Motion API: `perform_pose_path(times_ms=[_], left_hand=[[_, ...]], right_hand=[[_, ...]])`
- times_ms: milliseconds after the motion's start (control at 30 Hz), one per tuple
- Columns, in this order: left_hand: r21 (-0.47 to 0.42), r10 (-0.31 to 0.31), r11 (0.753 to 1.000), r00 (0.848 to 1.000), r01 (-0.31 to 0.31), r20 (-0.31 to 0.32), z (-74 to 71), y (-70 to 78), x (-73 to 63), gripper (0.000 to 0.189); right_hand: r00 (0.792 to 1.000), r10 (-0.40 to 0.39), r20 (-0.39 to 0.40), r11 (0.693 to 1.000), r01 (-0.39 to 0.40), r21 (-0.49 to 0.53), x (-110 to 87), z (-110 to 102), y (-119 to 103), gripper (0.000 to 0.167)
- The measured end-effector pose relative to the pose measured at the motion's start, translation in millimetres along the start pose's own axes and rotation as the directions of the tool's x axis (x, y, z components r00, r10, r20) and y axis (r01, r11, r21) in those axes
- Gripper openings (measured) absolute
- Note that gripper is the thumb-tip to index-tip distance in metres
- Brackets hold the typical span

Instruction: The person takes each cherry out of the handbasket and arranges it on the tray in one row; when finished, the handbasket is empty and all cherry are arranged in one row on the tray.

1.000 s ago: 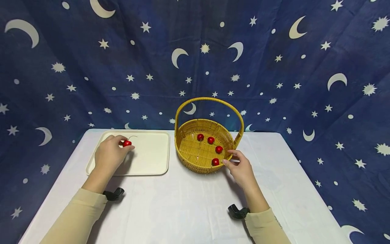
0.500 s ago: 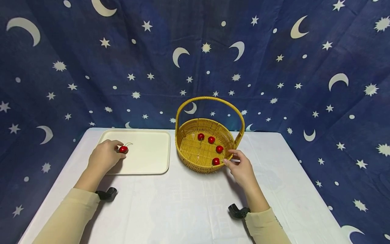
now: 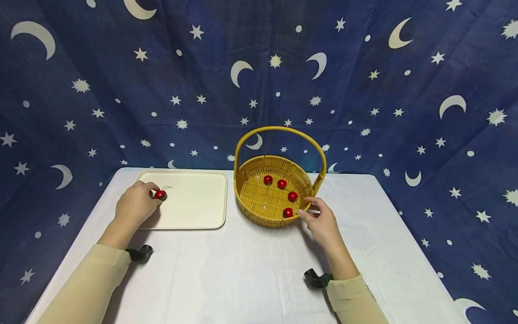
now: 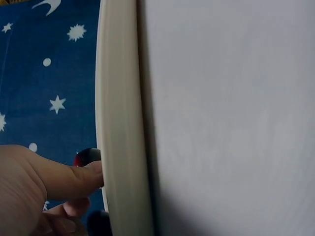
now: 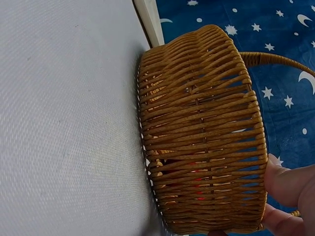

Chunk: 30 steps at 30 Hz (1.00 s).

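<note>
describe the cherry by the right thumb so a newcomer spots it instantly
Find the yellow woven basket right of the cream tray. Inside, look at the near side, by the thumb of the right hand. The red cherry there sits lowest of the basket's four in the head view.

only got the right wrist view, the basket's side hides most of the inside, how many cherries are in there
Observer: The head view shows four red cherries in the basket.

Operator: ok and what's the left hand doing

Observer: The left hand holds a fifth cherry between thumb and fingers.

Operator: where's that one, near the basket or away from it

Observer: Away from it, at the left end of the tray; I can't tell whether it touches the surface.
</note>
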<state>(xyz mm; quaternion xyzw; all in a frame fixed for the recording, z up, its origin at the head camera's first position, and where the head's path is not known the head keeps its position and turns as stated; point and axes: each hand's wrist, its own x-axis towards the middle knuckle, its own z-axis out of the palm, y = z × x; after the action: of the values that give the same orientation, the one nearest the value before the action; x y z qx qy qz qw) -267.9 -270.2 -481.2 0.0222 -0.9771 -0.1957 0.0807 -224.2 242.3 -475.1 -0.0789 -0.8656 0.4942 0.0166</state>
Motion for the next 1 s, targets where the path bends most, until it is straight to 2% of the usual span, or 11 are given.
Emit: perform_pose_path(times_ms=[300, 533, 667, 800, 1000], left_hand=[[-0.033, 0.029, 0.999, 0.999, -0.030, -0.026, -4.7, -8.2, 3.2, 0.042], [-0.034, 0.039, 0.999, 0.999, -0.040, -0.032, -3.5, -8.0, 6.0, 0.029], [-0.026, 0.028, 0.999, 0.999, -0.029, -0.032, -2.8, -9.8, 7.1, 0.028], [-0.028, 0.016, 0.999, 0.999, -0.017, -0.030, -2.4, -11.4, 8.1, 0.035], [-0.027, 0.055, 0.998, 0.999, -0.055, -0.004, -0.8, -8.7, 9.8, 0.039]], right_hand=[[1.000, 0.005, 0.002, 1.000, -0.005, -0.004, 1.1, -0.7, -2.0, 0.052], [1.000, 0.010, -0.001, 1.000, -0.010, -0.004, 0.4, -1.0, -1.8, 0.052], [1.000, 0.008, 0.001, 1.000, -0.008, -0.006, 0.1, -1.0, -1.0, 0.052], [1.000, 0.007, 0.000, 1.000, -0.007, -0.006, -0.1, -0.7, -0.6, 0.053], [1.000, 0.003, -0.006, 1.000, -0.003, -0.010, -0.1, 0.3, -0.4, 0.053]])
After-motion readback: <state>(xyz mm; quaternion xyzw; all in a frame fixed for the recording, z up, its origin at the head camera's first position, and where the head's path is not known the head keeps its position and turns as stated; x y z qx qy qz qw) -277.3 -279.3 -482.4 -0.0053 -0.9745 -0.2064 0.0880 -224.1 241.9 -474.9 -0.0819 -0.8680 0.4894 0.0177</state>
